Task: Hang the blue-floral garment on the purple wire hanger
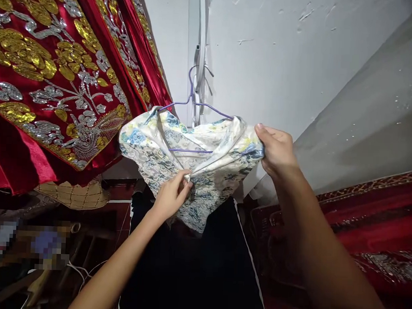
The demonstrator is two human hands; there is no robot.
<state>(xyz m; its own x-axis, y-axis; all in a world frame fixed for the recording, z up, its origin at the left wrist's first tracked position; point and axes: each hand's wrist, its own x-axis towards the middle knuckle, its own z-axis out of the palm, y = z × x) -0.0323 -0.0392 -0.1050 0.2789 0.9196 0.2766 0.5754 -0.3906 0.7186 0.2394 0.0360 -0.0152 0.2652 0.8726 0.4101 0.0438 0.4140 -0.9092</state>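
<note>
A white blouse (pixel 211 186) with blue and yellow floral print hangs by its shoulders on a thin purple wire hanger (pixel 191 99). The hanger's hook rests at a white wall hook (pixel 209 71). My left hand (pixel 173 191) pinches the blouse's front at the bottom of its V-shaped neckline. At the blouse's right shoulder, my right hand (pixel 277 148) grips the sleeve edge between thumb and fingers. The hanger's lower bar shows through the open neck.
Red cloth with gold and silver sequins (pixel 60 68) hangs at the left. The scuffed white wall (pixel 270 48) stands behind the blouse. More red embroidered fabric (pixel 375 228) lies at the right. Wooden furniture and a white cable (pixel 78 269) are at lower left.
</note>
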